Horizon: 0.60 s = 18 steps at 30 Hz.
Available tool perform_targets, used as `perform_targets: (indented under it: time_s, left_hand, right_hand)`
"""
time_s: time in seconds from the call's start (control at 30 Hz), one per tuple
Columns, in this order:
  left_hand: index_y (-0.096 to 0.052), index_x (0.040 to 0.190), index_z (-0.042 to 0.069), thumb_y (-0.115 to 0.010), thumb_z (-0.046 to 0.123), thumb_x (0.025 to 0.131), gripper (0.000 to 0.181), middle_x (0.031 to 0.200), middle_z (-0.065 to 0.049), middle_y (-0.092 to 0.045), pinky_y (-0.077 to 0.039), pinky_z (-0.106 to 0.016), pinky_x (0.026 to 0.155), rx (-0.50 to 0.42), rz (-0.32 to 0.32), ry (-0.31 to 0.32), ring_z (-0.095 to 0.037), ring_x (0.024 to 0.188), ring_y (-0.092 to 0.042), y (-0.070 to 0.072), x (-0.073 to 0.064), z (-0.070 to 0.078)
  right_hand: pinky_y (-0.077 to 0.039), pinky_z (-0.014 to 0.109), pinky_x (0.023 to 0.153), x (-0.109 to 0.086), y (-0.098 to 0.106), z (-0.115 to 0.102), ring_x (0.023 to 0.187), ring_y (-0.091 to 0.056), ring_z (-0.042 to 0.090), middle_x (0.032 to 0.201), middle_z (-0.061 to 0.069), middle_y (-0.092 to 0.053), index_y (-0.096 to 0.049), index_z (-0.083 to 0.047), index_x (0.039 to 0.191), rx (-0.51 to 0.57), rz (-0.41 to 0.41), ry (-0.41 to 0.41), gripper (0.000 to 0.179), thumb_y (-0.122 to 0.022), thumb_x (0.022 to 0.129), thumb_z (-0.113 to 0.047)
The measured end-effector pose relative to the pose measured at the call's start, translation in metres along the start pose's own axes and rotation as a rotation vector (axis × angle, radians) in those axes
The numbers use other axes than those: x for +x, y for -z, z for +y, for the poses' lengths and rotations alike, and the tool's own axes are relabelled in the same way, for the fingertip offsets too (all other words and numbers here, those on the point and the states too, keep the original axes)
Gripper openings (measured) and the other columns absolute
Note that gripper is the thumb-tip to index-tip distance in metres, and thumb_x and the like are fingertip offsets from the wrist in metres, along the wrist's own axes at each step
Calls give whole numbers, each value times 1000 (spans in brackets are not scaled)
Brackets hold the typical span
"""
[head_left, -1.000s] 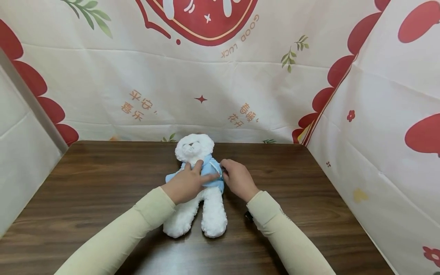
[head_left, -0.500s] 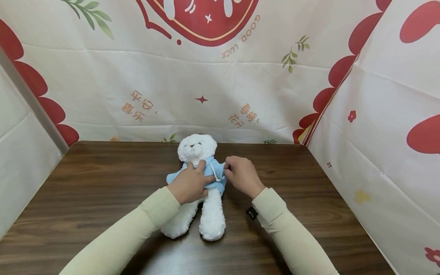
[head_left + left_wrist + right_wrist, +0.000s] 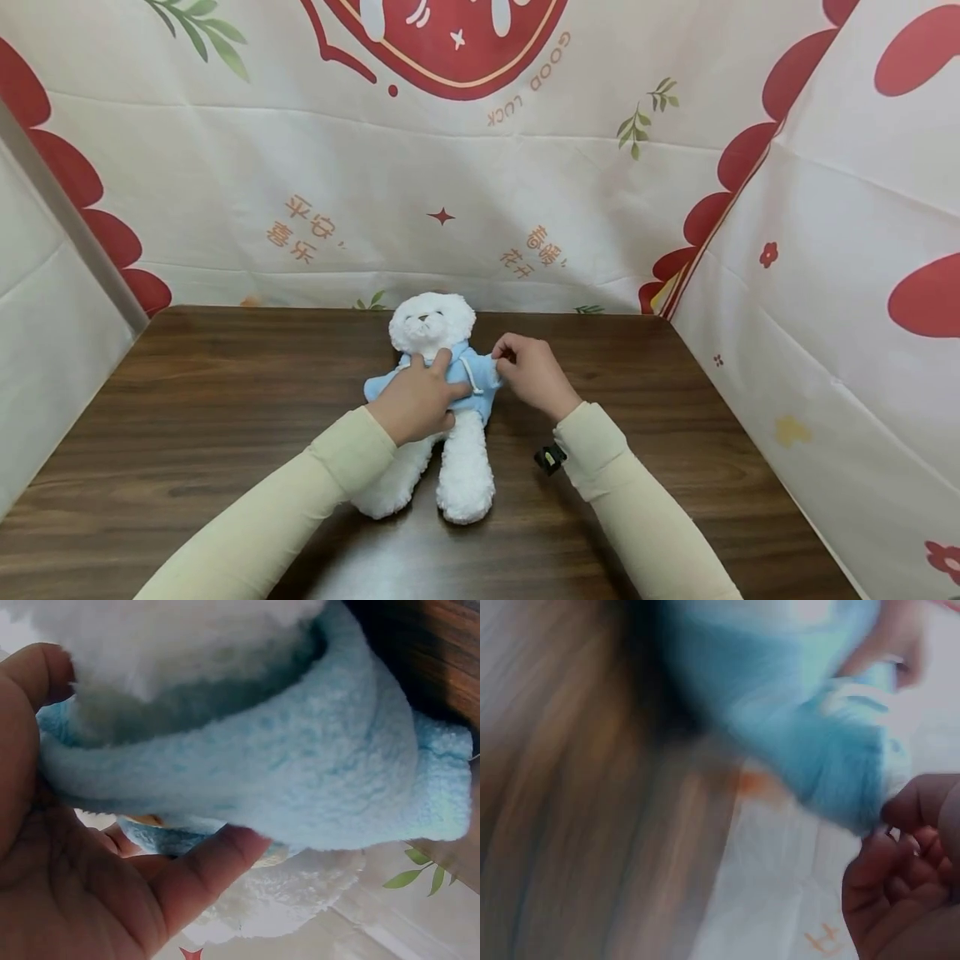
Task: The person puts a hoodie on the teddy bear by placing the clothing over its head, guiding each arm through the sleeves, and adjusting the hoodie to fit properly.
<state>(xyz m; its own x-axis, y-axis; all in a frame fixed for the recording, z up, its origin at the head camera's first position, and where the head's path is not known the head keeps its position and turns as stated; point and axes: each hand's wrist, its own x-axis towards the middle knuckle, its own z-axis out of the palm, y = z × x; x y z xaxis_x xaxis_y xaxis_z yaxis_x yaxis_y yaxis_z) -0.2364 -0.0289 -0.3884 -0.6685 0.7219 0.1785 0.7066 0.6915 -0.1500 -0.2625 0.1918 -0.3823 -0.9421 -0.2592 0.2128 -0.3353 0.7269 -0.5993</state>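
Note:
A white plush bear (image 3: pixel 465 479) in a light blue hoodie (image 3: pixel 483 400) lies on its back on the table, head away from me. My left hand (image 3: pixel 416 400) rests on the bear's front with its fingers spread. In the left wrist view the hoodie's lower edge (image 3: pixel 225 757) passes between thumb and forefinger, white plush showing inside it. At the bear's arm on the right, my right hand (image 3: pixel 532 375) pinches the end of the hoodie sleeve between thumb and forefinger. Seen from the right wrist, the sleeve (image 3: pixel 840 772) reaches right to the fingertips; this view is blurred.
The dark wooden table (image 3: pixel 225 400) runs back to a printed white cloth (image 3: pixel 375 167) hanging behind it. More cloth hangs at the left and right sides. A small black device (image 3: pixel 551 458) sits at my right wrist.
My right hand has moved slightly outward and away from me, drawing the sleeve out from the bear's side. The bear has shifted a little to the right, my left hand still on it.

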Motion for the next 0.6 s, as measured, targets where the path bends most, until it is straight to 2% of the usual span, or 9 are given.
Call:
perform_targets:
  time_s: [0.1, 0.33, 0.47, 0.6]
  left_hand:
    - [-68, 116, 24, -72, 38, 89, 30, 108, -18, -47, -50, -35, 50, -1, -7, 5, -33, 72, -51, 0, 1, -1]
    - [-67, 120, 26, -72, 39, 90, 33, 109, -18, -47, -50, -34, 52, -16, -33, 16, -33, 74, -51, 3, 0, -2]
    - [-67, 121, 26, -72, 38, 90, 34, 108, -18, -47, -50, -35, 53, -34, -21, 4, -34, 73, -51, 4, -1, -2]
    - [-67, 124, 26, -71, 36, 91, 35, 110, -19, -47, -51, -36, 57, -55, -30, 2, -36, 75, -51, 5, -2, -2]
  right_hand:
    - [-46, 29, 56, -8, -2, 1, 62, -50, 13, 76, -1, -55, -63, -13, 91, -100, 10, 105, 10, -62, 94, -4]
    - [-45, 27, 60, -26, -10, 1, 67, -48, 10, 85, -1, -55, -62, -12, 87, -413, 108, 344, 7, -67, 92, -11]
    - [-47, 29, 63, -32, -14, 4, 70, -50, 11, 85, -2, -58, -65, -11, 88, -512, 127, 410, 6, -69, 92, -13]
    - [-51, 30, 66, -34, -17, 8, 76, -55, 12, 94, 0, -63, -67, -9, 97, -527, 135, 435, 10, -74, 91, -14]
